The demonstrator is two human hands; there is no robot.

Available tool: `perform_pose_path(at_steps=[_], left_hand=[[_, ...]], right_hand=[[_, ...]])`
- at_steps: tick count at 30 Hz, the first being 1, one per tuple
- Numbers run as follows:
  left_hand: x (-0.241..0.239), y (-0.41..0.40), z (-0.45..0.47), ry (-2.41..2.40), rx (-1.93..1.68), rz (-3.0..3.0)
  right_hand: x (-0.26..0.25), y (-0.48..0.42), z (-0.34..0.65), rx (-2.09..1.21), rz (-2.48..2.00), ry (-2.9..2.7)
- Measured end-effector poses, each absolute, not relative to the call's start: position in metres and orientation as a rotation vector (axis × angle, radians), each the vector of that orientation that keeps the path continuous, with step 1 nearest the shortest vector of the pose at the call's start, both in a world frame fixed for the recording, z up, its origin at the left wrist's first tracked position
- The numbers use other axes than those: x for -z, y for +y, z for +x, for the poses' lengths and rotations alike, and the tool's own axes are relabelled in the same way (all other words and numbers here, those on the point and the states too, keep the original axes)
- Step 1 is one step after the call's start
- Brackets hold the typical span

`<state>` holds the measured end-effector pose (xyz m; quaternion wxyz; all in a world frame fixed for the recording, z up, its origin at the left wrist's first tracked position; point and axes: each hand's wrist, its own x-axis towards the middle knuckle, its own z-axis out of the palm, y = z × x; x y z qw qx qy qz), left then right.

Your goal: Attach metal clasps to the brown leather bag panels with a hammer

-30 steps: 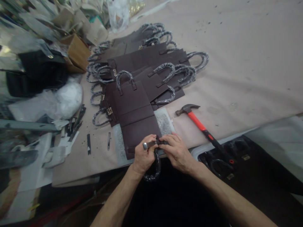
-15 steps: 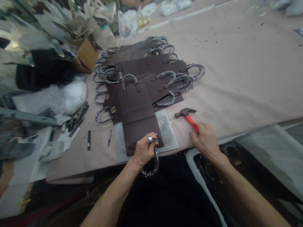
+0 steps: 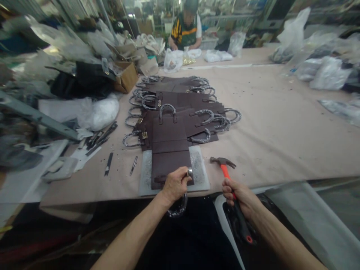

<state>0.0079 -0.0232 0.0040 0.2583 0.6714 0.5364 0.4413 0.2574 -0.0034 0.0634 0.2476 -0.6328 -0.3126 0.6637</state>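
Note:
My left hand (image 3: 176, 184) is closed round a short metal punch (image 3: 190, 172), holding it upright on the near edge of a dark brown leather bag panel (image 3: 170, 150). The panel lies on a grey slab (image 3: 200, 172), and its wrapped handle (image 3: 177, 209) hangs over the table edge below my hand. My right hand (image 3: 239, 195) grips the red handle of a hammer (image 3: 225, 167), whose head is raised just right of the slab.
A stack of matching brown panels with wrapped handles (image 3: 182, 105) lies behind. Small tools (image 3: 108, 164) and scraps are on the left, beside a cardboard box (image 3: 126, 77) and plastic bags (image 3: 95, 112). Another person (image 3: 185, 28) works at the far end.
My right hand left the panel, reached right, took the hammer by its handle and lifted it. The view tilted up, showing the far end of the table.

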Motion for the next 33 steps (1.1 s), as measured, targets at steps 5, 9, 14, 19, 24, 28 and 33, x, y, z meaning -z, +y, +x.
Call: perform_pose_path(at_steps=[5, 9, 14, 19, 24, 28, 33], left_hand=[[-0.005, -0.022, 0.008, 1.47, -1.197, 1.815], [-0.002, -0.022, 0.008, 1.481, -1.179, 1.843], [0.001, -0.022, 0.007, 1.501, -1.15, 1.847], [0.001, -0.022, 0.007, 1.505, -1.134, 1.836], [-0.001, -0.023, 0.007, 1.469, -1.164, 1.832], [-0.001, -0.022, 0.006, 1.474, -1.154, 1.852], [-0.002, -0.022, 0.006, 1.454, -1.166, 1.862]], right_hand=[[-0.135, -0.026, 0.251, -1.127, -1.658, -1.589], [-0.167, -0.031, 0.246, -0.461, -1.388, -2.22], [-0.171, -0.033, 0.241, -0.209, -1.315, -2.462], [-0.175, -0.033, 0.24, -0.22, -1.323, -2.444], [-0.181, -0.036, 0.237, -0.39, -1.509, -2.259], [-0.177, -0.035, 0.238, -0.484, -1.606, -2.296], [-0.156, -0.016, 0.257, -0.725, -1.714, -2.265]])
